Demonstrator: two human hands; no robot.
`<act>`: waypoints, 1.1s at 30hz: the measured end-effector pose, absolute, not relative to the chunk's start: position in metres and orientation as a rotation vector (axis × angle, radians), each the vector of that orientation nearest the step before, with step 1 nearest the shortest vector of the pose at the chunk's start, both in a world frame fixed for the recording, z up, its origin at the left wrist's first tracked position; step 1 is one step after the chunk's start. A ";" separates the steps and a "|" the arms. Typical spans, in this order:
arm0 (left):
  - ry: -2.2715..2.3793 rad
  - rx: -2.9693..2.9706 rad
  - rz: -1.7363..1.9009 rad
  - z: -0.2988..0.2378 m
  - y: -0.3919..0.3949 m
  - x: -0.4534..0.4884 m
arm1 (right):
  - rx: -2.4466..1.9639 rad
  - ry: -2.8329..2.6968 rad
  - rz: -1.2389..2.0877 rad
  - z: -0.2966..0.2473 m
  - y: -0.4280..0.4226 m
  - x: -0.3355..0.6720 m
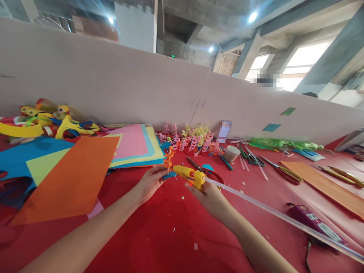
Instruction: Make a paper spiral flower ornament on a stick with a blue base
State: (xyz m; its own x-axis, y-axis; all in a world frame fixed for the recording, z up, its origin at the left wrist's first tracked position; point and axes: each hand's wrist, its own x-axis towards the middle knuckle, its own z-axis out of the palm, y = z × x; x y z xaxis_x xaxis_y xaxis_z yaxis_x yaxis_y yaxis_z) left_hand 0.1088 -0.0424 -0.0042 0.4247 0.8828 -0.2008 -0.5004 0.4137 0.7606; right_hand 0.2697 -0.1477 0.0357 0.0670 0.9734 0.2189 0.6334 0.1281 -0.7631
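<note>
My left hand pinches a small paper craft piece with an orange paper spiral standing upright and a blue part below it. My right hand is wrapped round a yellow hot glue gun. Its nozzle points left, at or very near the base of the spiral; I cannot tell if they touch. A long clear glue stick runs out of the gun's back toward the lower right. Scissors with red handles lie behind the gun, partly covered by it.
Coloured sheets lie at left, an orange sheet on top. Pink and yellow paper curls stand along the white partition. A tape roll, green-handled scissors, yellow-handled scissors and a purple object with white markings are at right.
</note>
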 end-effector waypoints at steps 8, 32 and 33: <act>0.652 0.705 0.940 -0.004 -0.042 0.107 | -1.610 -1.673 0.560 0.037 -0.146 0.273; 0.632 0.711 0.905 -0.008 -0.041 0.106 | -1.640 -1.940 0.204 0.032 -0.145 0.279; 0.635 0.707 0.909 -0.007 -0.041 0.106 | -1.642 -1.937 0.207 0.032 -0.145 0.279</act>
